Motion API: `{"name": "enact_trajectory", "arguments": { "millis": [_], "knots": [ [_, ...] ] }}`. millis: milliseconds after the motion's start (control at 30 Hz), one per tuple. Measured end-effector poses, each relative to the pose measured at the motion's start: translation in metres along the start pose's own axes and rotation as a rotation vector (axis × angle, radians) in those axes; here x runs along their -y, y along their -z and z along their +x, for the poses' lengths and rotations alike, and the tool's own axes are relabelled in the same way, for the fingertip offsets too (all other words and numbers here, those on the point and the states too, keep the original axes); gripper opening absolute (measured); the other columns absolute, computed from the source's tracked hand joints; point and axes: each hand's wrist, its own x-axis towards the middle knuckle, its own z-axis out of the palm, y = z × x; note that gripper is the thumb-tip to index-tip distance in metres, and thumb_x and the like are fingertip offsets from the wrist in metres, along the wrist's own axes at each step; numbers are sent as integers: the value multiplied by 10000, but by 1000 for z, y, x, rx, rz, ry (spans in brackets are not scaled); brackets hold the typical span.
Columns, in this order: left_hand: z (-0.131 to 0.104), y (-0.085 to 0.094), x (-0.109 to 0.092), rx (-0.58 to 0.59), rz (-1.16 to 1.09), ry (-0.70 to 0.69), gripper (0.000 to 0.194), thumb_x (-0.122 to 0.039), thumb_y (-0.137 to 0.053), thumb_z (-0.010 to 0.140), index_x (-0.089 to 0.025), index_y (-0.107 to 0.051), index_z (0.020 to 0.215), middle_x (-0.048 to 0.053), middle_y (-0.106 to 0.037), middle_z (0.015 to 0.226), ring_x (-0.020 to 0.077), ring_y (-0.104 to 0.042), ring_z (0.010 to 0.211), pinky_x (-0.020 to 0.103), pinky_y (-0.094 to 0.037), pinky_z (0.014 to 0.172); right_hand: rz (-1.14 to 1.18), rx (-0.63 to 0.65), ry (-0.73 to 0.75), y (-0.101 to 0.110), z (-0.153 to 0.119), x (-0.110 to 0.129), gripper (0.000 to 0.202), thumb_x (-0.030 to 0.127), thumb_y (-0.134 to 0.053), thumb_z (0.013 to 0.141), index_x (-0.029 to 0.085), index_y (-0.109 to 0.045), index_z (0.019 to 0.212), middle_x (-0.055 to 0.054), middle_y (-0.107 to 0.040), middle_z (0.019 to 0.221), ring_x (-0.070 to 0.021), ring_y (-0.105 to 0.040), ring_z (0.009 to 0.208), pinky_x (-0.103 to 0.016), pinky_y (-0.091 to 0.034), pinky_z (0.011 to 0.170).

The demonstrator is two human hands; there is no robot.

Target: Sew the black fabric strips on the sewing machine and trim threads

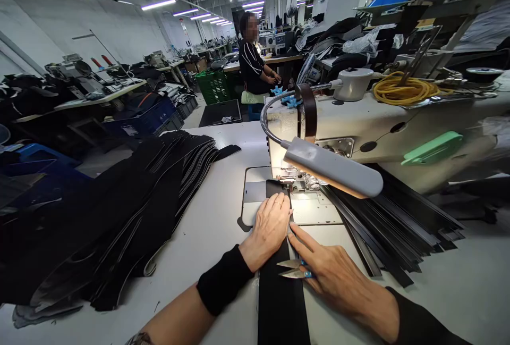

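Observation:
A long black fabric strip [280, 302] runs from the front edge of the table up to the presser foot [303, 181] of a sewing machine [338, 121]. My left hand [271, 223] lies flat on the strip just before the presser foot, fingers stretched forward. At the strip's right edge, my right hand [329, 265] touches the fabric with its extended fingertips. Thread snips [292, 269] with blue-tinged handles are tucked in that same hand, blades apart and pointing left over the strip. The palm hides most of their handles.
A large pile of black cut pieces [159, 191] covers the table's left side. Black strips [398, 223] are fanned out on the right. A grey lamp [332, 167] hangs low over the needle area. Farther back, a person [255, 63] sits near a green crate [213, 87].

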Motion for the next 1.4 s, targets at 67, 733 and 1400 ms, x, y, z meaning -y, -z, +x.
{"name": "enact_trajectory", "arguments": {
  "millis": [67,733,1400],
  "knots": [
    [0,1,0,2,3,-16,335,-216,-319,931,-87,-509,1175,107,-582,1183,207,-517,1120,341,-446,947,-9,-13,7,-1,1,0,573,100,-407,701,86,-424,1273,-193,-391,1353,-201,-662,710,-297,-533,502],
    [5,5,-5,59,36,6,310,-202,-368,909,-69,-528,1139,130,-590,1155,229,-536,1087,355,-459,920,-16,-40,13,-2,0,1,614,92,-370,673,77,-403,1286,-186,-378,1363,-207,-663,743,-279,-524,483],
    [1,0,-2,-14,27,-16,326,-200,-352,908,-68,-465,1183,141,-562,1165,227,-512,1108,354,-444,929,34,-28,4,-3,0,2,647,60,-358,670,63,-372,1317,-197,-349,1376,-234,-662,750,-331,-544,520]
  ]
}}
